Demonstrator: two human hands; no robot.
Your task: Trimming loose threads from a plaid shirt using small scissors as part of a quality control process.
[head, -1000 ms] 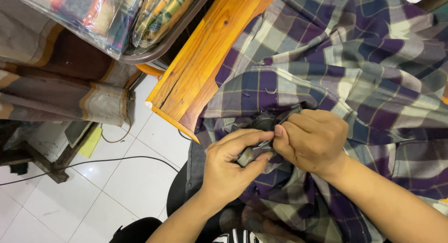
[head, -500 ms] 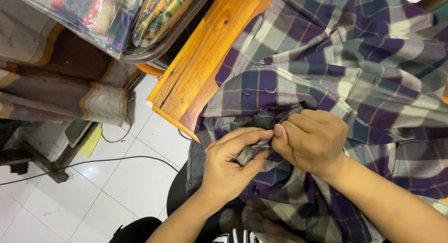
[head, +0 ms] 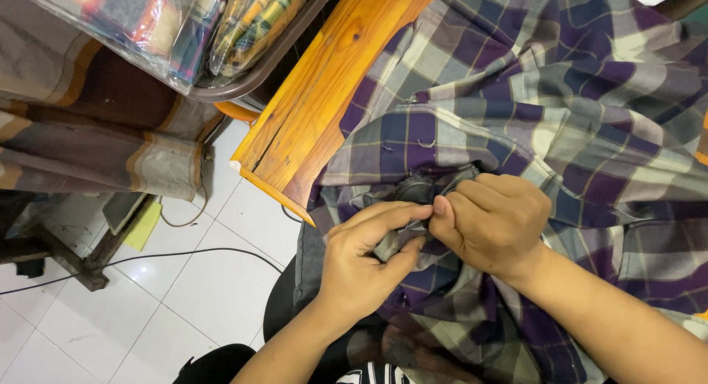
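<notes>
Barely shifted since earlier, left hand (head: 361, 262) and right hand (head: 490, 225) stay pinched on soft, limp plaid shirt (head: 531, 111); best gripped at folded edge.

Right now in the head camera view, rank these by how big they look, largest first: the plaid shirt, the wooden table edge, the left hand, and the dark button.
1. plaid shirt
2. wooden table edge
3. left hand, though it sits nearer the camera, so it may look bigger than it is
4. dark button, pinched with the right hand
</notes>
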